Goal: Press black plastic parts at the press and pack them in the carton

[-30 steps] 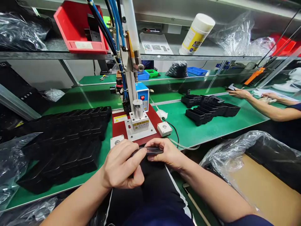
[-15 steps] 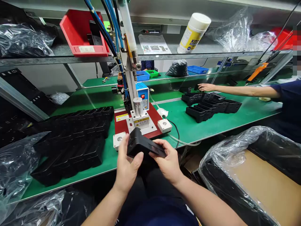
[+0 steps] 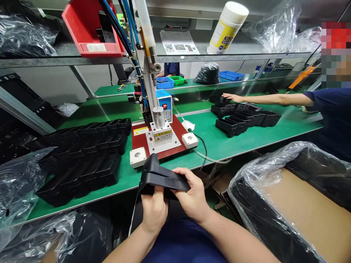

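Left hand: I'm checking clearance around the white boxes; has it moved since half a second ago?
Yes: the left hand moved down the picture and slightly right, away from the left white box.

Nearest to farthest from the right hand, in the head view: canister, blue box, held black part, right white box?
1. Held black part: in the right hand
2. Right white box: ahead
3. Blue box: farther back
4. Canister: on the shelf

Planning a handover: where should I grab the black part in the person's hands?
Take the black part by its raised left end, probably from above on the far side. That end stands proud of the long flat length, giving something to pinch. The right hand grips the right end, and the left hand holds the near, lower side; how far it wraps underneath is hidden.
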{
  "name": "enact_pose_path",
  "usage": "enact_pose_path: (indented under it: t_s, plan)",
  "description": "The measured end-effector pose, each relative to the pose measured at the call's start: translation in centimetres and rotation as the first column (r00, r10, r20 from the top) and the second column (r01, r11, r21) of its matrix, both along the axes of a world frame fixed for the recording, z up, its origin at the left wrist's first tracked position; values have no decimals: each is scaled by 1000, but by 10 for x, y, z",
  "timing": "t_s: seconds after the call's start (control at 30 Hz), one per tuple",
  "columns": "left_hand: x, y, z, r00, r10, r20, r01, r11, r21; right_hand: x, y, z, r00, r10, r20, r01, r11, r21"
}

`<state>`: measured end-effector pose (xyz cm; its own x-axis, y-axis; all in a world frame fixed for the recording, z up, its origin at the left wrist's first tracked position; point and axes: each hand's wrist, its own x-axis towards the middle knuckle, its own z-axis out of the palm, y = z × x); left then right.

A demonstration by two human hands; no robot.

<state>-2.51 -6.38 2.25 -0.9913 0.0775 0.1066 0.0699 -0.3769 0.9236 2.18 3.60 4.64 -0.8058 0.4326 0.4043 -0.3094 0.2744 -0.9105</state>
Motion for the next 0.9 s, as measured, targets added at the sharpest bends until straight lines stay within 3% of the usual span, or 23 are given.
enact_pose_path:
  t_s: [0.3,0.67,0.9]
  plan:
    - [10,11,19,991,-45,124,19,978,209,2,-2,-3,1000,16,-14,-17,997,-78]
    - [8,14,13,989,-64,137,36,980,196,6,-7,-8,1000,21,23,-17,982,-187]
    - [-2,22,17,990,-56,128,33,984,174,-5,-10,-24,998,-66,1,64,972,-227]
